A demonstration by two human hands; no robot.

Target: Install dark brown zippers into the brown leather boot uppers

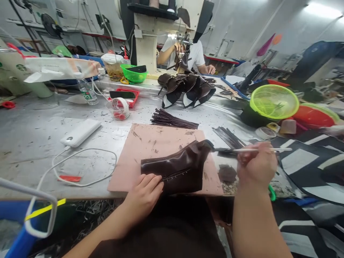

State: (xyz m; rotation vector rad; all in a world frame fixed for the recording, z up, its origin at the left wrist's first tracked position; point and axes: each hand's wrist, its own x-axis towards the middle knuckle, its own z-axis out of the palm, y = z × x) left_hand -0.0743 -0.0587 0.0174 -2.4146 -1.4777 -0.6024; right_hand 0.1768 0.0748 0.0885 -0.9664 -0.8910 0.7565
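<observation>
A dark brown leather boot upper [174, 165], with a row of small light marks along a seam, lies on its side on a pink board [129, 154]. My left hand [146, 193] is closed on its near edge, fingers over the leather by the seam. My right hand [256, 163] is raised to the right of the board, closed around a slim stick-like tool [282, 149] with a pale shaft and a dark front end. That dark end points left and reaches close to the top corner of the upper; whether it touches, I cannot tell.
Dark leather strips [172, 120] lie behind the board; more uppers [188, 87] stand farther back. At left are a white power bank [80, 132] with a looping cable and a tape roll [119, 107]. A yellow-green basket [274, 102] stands right. A co-worker [197, 53] sits behind a sewing machine.
</observation>
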